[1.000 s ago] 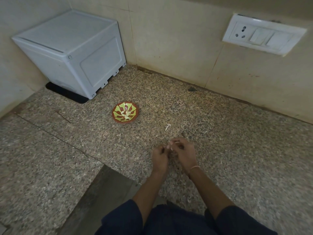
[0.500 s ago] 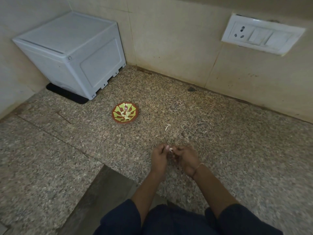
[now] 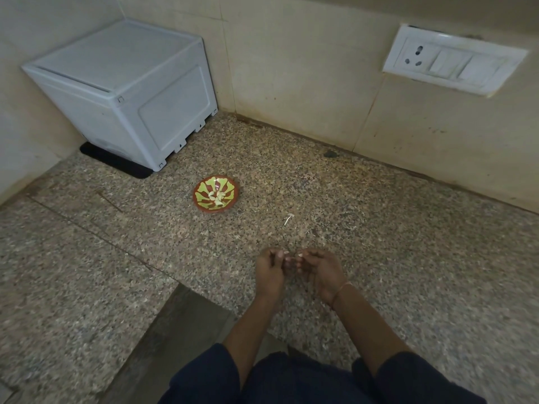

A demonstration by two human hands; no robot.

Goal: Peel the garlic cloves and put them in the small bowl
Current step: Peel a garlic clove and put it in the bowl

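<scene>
Since a second ago both have drifted back toward the body, right hand (image 3: 320, 271) pinching a tiny pale garlic clove (image 3: 299, 254), left hand (image 3: 269, 271) curled beside it (can't tell if gripping), so I'd say still peeling, well apart from the small red-and-green patterned bowl (image 3: 200, 203) on the speckled stone surface (image 3: 379, 228).

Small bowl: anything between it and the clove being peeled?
Nothing visible. Bare counter runs from the garlic clove, pinched by left hand and right hand, to the small bowl; a peel scrap lies aside.
</scene>
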